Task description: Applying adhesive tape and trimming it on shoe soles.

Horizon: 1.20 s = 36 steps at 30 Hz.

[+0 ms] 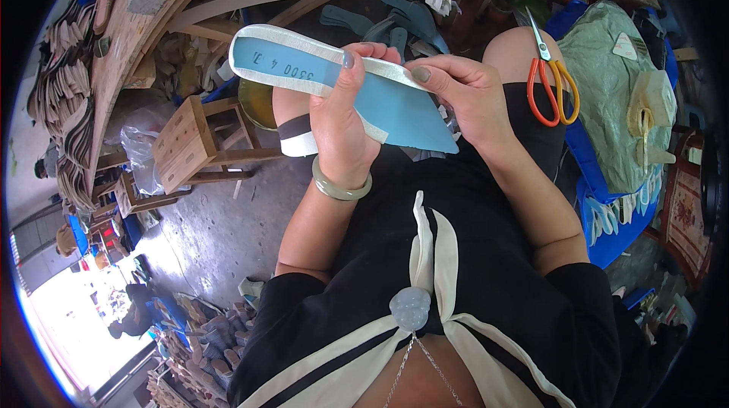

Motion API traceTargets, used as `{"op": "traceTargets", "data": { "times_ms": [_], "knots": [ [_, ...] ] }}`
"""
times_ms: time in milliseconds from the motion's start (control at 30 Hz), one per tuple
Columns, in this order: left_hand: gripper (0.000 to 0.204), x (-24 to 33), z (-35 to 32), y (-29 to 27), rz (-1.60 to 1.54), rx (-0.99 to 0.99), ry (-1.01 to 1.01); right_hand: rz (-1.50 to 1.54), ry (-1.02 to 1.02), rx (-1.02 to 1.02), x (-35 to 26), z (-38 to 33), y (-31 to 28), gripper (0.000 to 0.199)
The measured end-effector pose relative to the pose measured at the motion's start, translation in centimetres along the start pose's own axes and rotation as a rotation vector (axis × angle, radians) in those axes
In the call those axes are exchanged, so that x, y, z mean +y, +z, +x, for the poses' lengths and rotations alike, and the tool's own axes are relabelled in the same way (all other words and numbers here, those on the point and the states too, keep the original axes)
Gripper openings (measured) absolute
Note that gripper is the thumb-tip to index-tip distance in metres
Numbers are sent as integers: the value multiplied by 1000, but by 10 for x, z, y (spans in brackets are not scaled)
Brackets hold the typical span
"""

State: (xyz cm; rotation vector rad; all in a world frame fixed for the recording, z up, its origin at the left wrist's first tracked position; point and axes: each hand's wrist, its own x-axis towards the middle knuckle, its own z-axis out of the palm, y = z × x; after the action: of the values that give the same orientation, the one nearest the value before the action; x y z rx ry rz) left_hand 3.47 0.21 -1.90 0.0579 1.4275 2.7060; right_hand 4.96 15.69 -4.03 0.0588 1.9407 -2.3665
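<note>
Left hand (342, 131) clamps blue insole (395, 108) mid-length over lap, thumb on top. Right hand (463, 89) fingertips pinch white edge strip (380, 66) onto rim. Step judged: wrapping binding. Next: advance pinch toward pointed toe, keep strip flat. Orange scissors (548, 78) rest on right thigh.

Left hand (342, 131), right hand (463, 89) grip blue insole (395, 104); orange scissors (553, 81) on thigh.
</note>
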Motion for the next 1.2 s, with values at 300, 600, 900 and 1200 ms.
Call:
{"op": "traceTargets", "data": {
  "times_ms": [300, 600, 900, 1200],
  "knots": [
    [34, 2, 1, 6, 134, 111, -69, -353, -212, -64, 1, 7, -1, 20],
    [29, -9, 0, -10, 310, -9, -63, -169, -75, -154, 17, 12, -1, 18],
    [24, -21, -7, -29, 363, -237, -63, 208, 270, -361, 16, 26, -38, 15],
    [39, -14, -4, -11, 1366, -780, 705, -734, -461, -69, 18, 1, -41, 19]
  ]
}}
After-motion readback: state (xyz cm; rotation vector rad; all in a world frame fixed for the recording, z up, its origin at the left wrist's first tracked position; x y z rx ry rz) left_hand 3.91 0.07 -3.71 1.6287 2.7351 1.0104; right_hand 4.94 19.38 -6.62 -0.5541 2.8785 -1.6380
